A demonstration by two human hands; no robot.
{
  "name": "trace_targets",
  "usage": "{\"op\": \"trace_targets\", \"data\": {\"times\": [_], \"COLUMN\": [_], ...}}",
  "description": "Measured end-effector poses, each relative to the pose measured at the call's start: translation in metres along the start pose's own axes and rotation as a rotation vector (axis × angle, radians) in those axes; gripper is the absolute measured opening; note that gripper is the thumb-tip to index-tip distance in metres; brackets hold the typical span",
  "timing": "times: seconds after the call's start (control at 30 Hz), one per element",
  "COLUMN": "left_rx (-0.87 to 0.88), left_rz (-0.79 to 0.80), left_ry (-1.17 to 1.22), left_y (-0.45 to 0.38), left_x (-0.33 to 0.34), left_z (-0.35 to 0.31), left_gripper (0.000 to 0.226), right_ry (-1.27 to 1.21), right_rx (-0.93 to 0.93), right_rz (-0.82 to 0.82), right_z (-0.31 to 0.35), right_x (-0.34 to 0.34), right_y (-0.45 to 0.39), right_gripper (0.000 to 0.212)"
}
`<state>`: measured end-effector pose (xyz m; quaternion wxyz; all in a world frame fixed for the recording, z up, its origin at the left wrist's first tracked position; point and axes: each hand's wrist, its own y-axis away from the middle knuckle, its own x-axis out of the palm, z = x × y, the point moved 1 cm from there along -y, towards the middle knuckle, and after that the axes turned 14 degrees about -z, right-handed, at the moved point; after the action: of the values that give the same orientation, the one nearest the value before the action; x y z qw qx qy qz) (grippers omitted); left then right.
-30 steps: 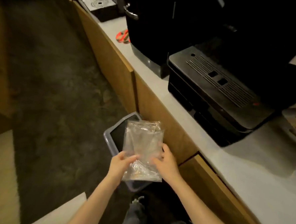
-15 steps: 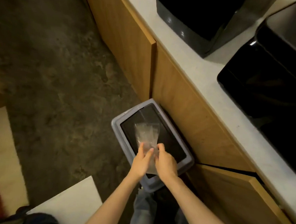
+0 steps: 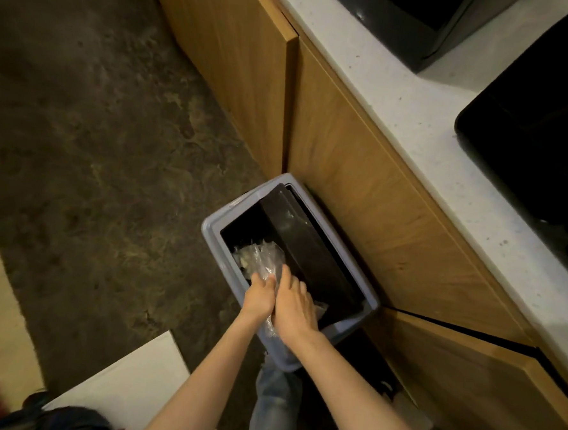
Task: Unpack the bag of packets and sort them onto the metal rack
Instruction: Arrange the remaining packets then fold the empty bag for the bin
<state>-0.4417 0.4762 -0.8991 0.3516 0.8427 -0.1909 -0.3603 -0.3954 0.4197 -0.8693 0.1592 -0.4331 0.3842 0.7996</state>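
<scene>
My right hand (image 3: 291, 310) covers the lower part of the bag (image 3: 261, 258), the bin (image 3: 352, 325) interior below it is too dark to read, and the two black appliances (image 3: 540, 140) run off the frame's edge.

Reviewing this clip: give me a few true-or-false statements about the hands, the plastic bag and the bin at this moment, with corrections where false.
1. Both hands are on the clear plastic bag. True: the left hand and right hand press it together.
2. The bag is lying on the countertop. False: it is being pushed into the opening of the bin.
3. The bin's black flap is closed flat. False: it is tilted down into the bin.
4. The bin stands on the floor against the wooden cabinet. True.
5. The bin's rim is red. False: it is grey-blue.
</scene>
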Motion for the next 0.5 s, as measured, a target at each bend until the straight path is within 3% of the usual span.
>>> {"op": "trace_targets", "data": {"times": [0.13, 0.3, 0.37, 0.5], "left_rx": [0.143, 0.627, 0.739, 0.643], "left_rz": [-0.157, -0.427, -0.347, -0.023], "left_ry": [-0.101, -0.430, -0.656, -0.931], "left_y": [-0.005, -0.008, -0.010, -0.005], "left_x": [0.004, 0.012, 0.013, 0.013], "left_z": [-0.004, 0.001, 0.007, 0.015], "left_gripper": [0.051, 0.049, 0.041, 0.038], "right_ry": [0.068, 0.201, 0.273, 0.402], "right_rx": [-0.205, -0.319, -0.325, -0.398], "right_rz": [-0.264, -0.288, -0.208, -0.003], "right_z": [-0.011, -0.029, -0.031, -0.034], "right_x": [0.015, 0.020, 0.020, 0.020], "right_y": [0.010, 0.022, 0.025, 0.024], "right_gripper": [0.076, 0.059, 0.054, 0.062]}}
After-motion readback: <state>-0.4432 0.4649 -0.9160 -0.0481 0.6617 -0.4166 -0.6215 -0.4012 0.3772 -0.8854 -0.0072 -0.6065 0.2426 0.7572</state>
